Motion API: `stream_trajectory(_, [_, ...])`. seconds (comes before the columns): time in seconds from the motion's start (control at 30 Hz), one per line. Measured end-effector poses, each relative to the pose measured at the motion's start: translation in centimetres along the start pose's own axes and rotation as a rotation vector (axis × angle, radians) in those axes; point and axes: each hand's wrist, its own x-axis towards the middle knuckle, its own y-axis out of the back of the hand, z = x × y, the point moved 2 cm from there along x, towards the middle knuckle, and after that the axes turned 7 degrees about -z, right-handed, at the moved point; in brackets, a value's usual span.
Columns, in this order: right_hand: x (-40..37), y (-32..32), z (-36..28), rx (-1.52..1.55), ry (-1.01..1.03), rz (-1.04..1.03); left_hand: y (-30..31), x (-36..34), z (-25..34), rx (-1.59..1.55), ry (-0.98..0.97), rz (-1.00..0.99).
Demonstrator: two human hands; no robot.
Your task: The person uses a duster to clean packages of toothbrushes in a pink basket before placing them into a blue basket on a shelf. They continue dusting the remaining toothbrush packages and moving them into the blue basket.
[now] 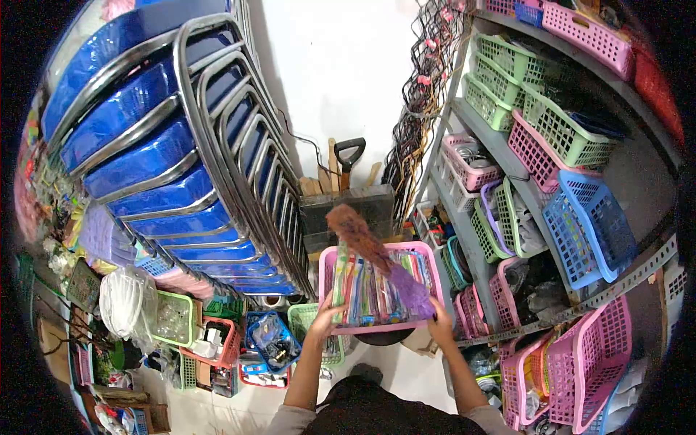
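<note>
A pink plastic basket (326, 270) is held in front of my body between my two hands. Many thin packets (366, 293) in striped, bright colours fill it. Across them lies a long bundle (370, 246), brown at its far end and purple at the near right. My left hand (326, 319) grips the basket's near left corner, its fingers at the packets' edge. At the near right corner, beside the purple end, my right hand (438, 319) is closed on the basket; part of its fingers is hidden.
Stacked blue chairs (167, 167) with metal frames rise on the left. Grey shelves (471, 210) on the right hold pink, green and blue baskets. A shovel handle (349, 152) stands by the back wall. Small baskets (272, 341) sit on the floor at the lower left.
</note>
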Motion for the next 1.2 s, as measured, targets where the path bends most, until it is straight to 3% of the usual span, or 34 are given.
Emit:
stream_trajectory(0.07, [0.9,2.2,-3.2,-0.142,0.093,-0.013,-0.9,-0.9,1.5,-0.138,0.002,-0.071])
stream_trajectory(0.13, [1.5,3.7,-5.6,-0.062,-0.053,-0.022,-1.5,-1.1,2.3,-0.184,-0.07,-0.061])
stream_trajectory(0.17, [1.6,4.3,-5.4,-0.18,0.114,-0.009,-1.3,-0.8,2.7,-0.296,-0.085,-0.106])
stream_trajectory(0.23, [1.5,5.6,-6.4,-0.247,0.195,-0.104,-1.5,-0.6,3.6,-0.454,-0.118,-0.149])
stream_trajectory(0.33, [1.5,6.7,-7.7,-0.418,0.325,-0.242,0.7,0.6,2.8,-0.453,-0.209,-0.177])
stream_trajectory(0.37, [1.9,6.8,-7.9,-0.406,0.311,-0.21,-1.9,-1.5,5.1,-0.566,-0.202,-0.139])
stream_trajectory(0.4, [2.2,7.0,-8.1,-0.393,0.295,-0.183,-2.2,-1.4,5.8,-0.48,-0.239,-0.03])
stream_trajectory(0.43, [2.8,6.8,-8.3,-0.394,0.301,-0.179,-2.0,-2.2,6.7,-0.448,-0.179,-0.19])
stream_trajectory(0.47, [3.6,6.8,-8.4,-0.346,0.297,0.021,-1.8,-3.1,7.4,-0.415,-0.115,-0.348])
stream_trajectory(0.5, [4.0,6.9,-8.4,-0.295,0.293,0.222,-2.4,-2.9,7.1,-0.399,-0.146,-0.222])
stream_trajectory(0.6, [4.3,7.1,-8.1,-0.291,0.333,0.221,-4.6,-3.8,8.0,-0.44,-0.179,-0.058])
stream_trajectory(0.63, [3.9,7.5,-8.3,-0.292,0.336,0.223,-4.5,-4.1,8.2,-0.418,-0.207,-0.108])
stream_trajectory(0.67, [3.2,7.8,-8.7,-0.347,0.372,0.034,-3.5,-3.6,7.8,-0.418,-0.209,-0.111])
stream_trajectory(0.7, [2.7,7.9,-9.0,-0.401,0.404,-0.155,-2.3,-2.4,7.1,-0.517,-0.185,-0.271])
stream_trajectory(0.73, [2.5,8.0,-9.1,-0.404,0.403,-0.153,-2.6,-2.3,7.4,-0.613,-0.159,-0.433])
stream_trajectory(0.77, [2.4,8.0,-9.2,-0.42,0.399,-0.178,-2.8,-1.8,7.3,-0.676,-0.165,-0.314])
stream_trajectory(0.83, [2.5,7.7,-8.8,-0.435,0.391,-0.202,-2.7,-2.2,7.0,-0.615,-0.18,-0.29])
stream_trajectory(0.9, [3.7,8.0,-7.9,-0.295,0.339,0.155,-2.7,-2.4,6.8,-0.496,-0.216,-0.241])
stream_trajectory(1.03, [4.0,8.3,-8.8,-0.27,0.272,0.317,-3.8,-2.6,6.8,-0.499,-0.155,-0.225])
stream_trajectory(1.1, [3.0,7.9,-8.2,-0.349,0.372,0.012,-1.6,-1.1,5.3,-0.478,-0.216,-0.264])
stream_trajectory(1.13, [2.8,8.1,-8.6,-0.352,0.371,0.014,-0.9,-0.5,4.8,-0.458,-0.278,-0.301])
stream_trajectory(1.17, [2.2,8.0,-9.2,-0.402,0.425,-0.111,-4.9,-3.2,8.1,-0.668,-0.194,-0.54])
stream_trajectory(1.2, [1.8,7.8,-9.5,-0.451,0.477,-0.236,-4.5,-2.7,7.9,-0.597,-0.218,-0.632])
